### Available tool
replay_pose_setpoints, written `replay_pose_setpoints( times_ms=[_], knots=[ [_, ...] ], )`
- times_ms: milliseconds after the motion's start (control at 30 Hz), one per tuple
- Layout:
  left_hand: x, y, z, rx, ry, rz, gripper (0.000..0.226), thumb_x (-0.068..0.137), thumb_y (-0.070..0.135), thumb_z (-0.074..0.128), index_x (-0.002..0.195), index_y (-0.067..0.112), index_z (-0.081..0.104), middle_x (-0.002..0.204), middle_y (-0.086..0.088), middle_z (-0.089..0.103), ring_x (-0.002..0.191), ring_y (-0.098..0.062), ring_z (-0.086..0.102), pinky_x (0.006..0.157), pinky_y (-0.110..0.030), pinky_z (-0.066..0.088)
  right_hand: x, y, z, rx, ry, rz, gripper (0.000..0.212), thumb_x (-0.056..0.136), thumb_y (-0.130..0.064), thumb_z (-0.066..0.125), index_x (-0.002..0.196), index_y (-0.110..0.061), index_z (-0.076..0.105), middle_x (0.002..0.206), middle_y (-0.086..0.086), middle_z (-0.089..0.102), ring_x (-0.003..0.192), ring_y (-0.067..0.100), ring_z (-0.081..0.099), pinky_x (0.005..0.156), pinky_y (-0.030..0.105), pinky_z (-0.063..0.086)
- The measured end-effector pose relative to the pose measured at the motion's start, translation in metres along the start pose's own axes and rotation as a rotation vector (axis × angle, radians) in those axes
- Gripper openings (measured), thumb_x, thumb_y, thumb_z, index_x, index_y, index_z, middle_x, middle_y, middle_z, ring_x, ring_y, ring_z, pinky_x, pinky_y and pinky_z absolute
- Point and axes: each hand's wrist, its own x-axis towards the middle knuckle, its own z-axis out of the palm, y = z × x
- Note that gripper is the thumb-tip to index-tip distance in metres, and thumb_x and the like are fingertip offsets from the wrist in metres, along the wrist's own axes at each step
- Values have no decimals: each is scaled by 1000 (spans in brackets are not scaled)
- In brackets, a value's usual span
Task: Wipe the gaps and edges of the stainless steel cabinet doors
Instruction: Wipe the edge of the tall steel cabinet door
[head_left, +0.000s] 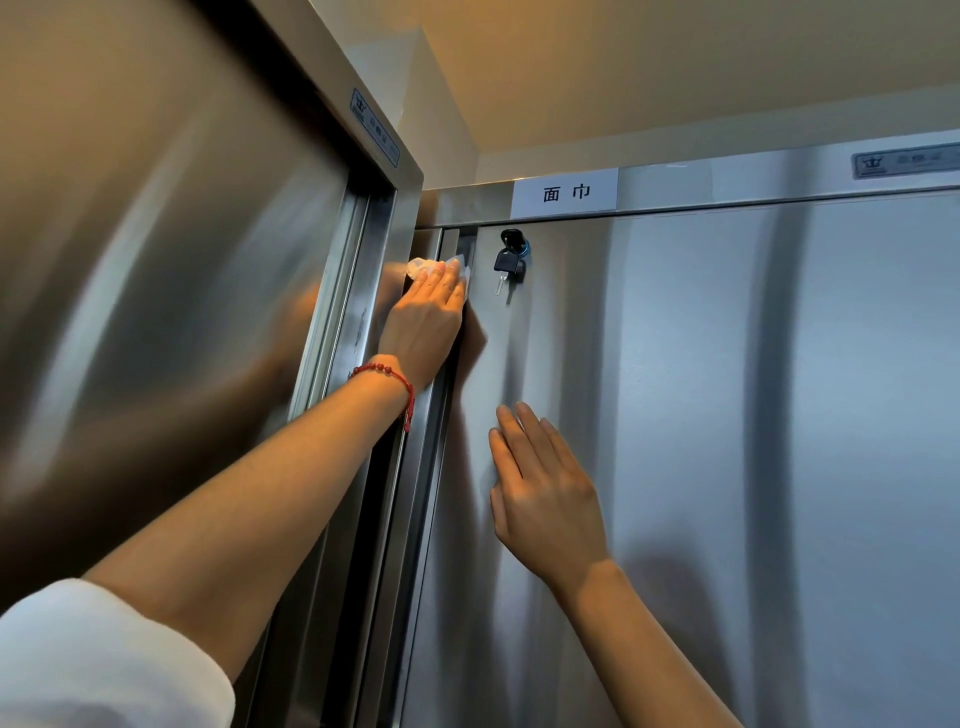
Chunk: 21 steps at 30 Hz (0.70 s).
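White rolled sleeve (98, 660) lowest in view, left arm reaching up. Left hand (427, 322) presses a white wipe (423, 267) with straight fingers into the gap at the left edge of the steel cabinet door (701, 415), near its top corner. Right hand (540, 486) flat on the door face, fingers straight, holding nothing. Key (508, 265) hangs in the lock just right of the wipe. Red bracelet (395, 379) on left wrist.
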Motion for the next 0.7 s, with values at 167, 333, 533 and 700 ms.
replay_pose_setpoints(
  times_ms=[167, 333, 533, 700],
  knots=[
    [-5, 2, 1, -25, 13, -15, 52, 100, 1, 30, 148, 2, 9, 156, -16, 5, 145, -25, 6, 113, -28, -5, 0, -1, 0, -6, -5, 0, 46, 72, -17, 72, 114, -2, 67, 123, 16, 62, 119, 32, 56, 102, 44, 41],
    [-5, 1, 2, -39, 15, -3, 53, 100, 0, 28, 148, 2, 8, 156, -16, 4, 145, -26, 6, 113, -28, -6, 0, 0, 1, -4, 15, 0, 46, 71, -17, 73, 114, -2, 68, 122, 16, 63, 117, 32, 57, 101, 44, 40],
    [5, 1, -1, -41, 16, -27, 51, 100, 1, 29, 148, 1, 10, 156, -17, 6, 145, -27, 7, 114, -29, -4, -1, 0, 3, 1, 0, 2, 49, 68, -20, 75, 114, -3, 68, 123, 15, 62, 118, 31, 57, 102, 43, 39],
    [-4, 3, 2, -62, 32, -23, 51, 100, 1, 31, 147, 1, 12, 156, -17, 7, 145, -26, 8, 112, -28, -5, -1, 0, 2, 1, 2, 4, 48, 70, -20, 74, 114, -3, 68, 123, 16, 62, 119, 31, 56, 102, 43, 39]
  ],
)
